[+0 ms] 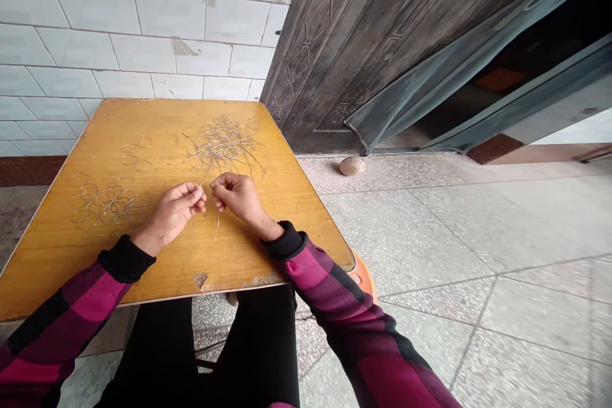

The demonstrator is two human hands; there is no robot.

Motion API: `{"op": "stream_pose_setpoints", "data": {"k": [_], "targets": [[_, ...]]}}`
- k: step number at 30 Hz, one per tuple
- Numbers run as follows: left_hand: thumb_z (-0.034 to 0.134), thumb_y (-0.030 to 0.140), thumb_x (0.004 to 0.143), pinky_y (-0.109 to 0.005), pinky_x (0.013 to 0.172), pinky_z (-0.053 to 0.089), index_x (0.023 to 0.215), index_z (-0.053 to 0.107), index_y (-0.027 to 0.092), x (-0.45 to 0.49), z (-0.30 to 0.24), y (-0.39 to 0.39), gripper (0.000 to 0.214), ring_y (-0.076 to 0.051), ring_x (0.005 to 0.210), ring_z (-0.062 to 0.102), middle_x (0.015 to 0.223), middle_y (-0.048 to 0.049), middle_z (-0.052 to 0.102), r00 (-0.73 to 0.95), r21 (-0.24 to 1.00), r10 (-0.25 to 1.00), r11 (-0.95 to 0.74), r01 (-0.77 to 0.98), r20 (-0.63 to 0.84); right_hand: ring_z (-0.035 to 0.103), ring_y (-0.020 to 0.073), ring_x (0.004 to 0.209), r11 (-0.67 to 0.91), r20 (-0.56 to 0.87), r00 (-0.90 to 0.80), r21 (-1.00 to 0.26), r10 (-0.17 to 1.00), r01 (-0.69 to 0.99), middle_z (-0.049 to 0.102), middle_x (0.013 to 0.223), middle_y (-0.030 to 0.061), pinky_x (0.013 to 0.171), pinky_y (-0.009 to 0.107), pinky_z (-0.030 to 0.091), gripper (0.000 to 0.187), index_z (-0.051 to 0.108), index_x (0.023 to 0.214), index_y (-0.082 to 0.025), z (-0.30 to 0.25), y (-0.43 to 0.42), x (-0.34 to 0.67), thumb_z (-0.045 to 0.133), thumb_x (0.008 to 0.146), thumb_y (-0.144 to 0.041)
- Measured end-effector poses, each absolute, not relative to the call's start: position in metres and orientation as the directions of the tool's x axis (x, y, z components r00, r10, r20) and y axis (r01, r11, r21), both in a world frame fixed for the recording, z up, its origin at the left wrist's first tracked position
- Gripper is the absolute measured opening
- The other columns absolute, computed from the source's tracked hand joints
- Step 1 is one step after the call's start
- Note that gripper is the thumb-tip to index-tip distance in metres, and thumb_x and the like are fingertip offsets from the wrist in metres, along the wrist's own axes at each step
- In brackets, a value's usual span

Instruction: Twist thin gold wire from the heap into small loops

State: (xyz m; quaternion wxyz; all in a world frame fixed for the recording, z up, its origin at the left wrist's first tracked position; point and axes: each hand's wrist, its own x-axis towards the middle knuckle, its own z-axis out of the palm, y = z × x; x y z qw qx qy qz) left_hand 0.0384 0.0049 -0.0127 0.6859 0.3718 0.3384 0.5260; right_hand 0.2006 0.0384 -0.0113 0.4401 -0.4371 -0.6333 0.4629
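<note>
My left hand point(174, 213) and my right hand point(239, 196) meet over the middle of a wooden table point(62, 261), fingers pinched on a thin piece of metal wire point(218, 222) whose end hangs down between them. A tangled pile of loose wires point(220, 143) lies just beyond my hands. A heap of wire rings point(108, 204) rests left of my left hand, and a few more wire rings point(136, 154) lie farther back.
The table stands against a white tiled wall point(143, 19). A dark metal door point(382, 44) is at the right, with a small ball point(352, 166) on the speckled floor by it. An orange stool edge point(364, 277) shows under my right arm.
</note>
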Motion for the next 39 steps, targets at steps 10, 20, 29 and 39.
{"op": "stream_pose_setpoints", "data": {"k": [10, 20, 29, 39], "targets": [[0.074, 0.019, 0.073, -0.022, 0.063, 0.044, 0.073, 0.062, 0.013, 0.0388, -0.0139, 0.0066, 0.013, -0.009, 0.063, 0.055, 0.072, -0.0014, 0.063, 0.228, 0.87, 0.972, 0.163, -0.465, -0.06, 0.056, 0.0089, 0.041, 0.211, 0.182, -0.194, -0.968, 0.964, 0.138, 0.058, 0.054, -0.0029, 0.04, 0.019, 0.042, 0.017, 0.056, 0.073, -0.018, -0.0083, 0.0375, 0.201, 0.062, 0.078, -0.033], [0.072, 0.018, 0.075, -0.022, 0.065, 0.044, 0.074, 0.061, 0.013, 0.0377, -0.0169, 0.0071, 0.012, -0.009, 0.064, 0.055, 0.072, -0.0015, 0.062, 0.223, 0.858, 0.973, 0.17, -0.484, -0.067, 0.06, 0.0102, 0.044, 0.231, 0.163, -0.304, -0.952, 0.939, 0.2, 0.062, 0.059, -0.0014, 0.044, 0.02, 0.046, 0.01, 0.059, 0.077, -0.017, -0.0102, 0.0457, 0.2092, 0.061, 0.076, -0.026], [0.073, 0.018, 0.074, -0.022, 0.065, 0.044, 0.074, 0.062, 0.013, 0.0403, -0.0151, 0.0054, 0.013, -0.009, 0.063, 0.055, 0.072, -0.0012, 0.063, 0.209, 0.87, 0.976, 0.155, -0.468, -0.062, 0.054, 0.0088, 0.036, 0.147, 0.099, -0.292, -0.978, 0.951, 0.148, 0.057, 0.047, -0.0044, 0.038, 0.018, 0.042, 0.009, 0.055, 0.07, -0.018, -0.0094, 0.043, 0.2066, 0.058, 0.076, -0.024], [0.07, 0.013, 0.075, -0.02, 0.064, 0.046, 0.074, 0.062, 0.012, 0.0381, -0.0145, 0.0081, 0.008, -0.009, 0.065, 0.056, 0.071, -0.0012, 0.061, 0.219, 0.814, 0.973, 0.179, -0.552, -0.066, 0.057, 0.0089, 0.042, 0.1, 0.059, -0.366, -0.991, 0.929, 0.094, 0.059, 0.051, -0.0036, 0.041, 0.019, 0.048, 0.018, 0.057, 0.073, -0.016, -0.009, 0.0458, 0.2099, 0.067, 0.076, -0.031]]}}
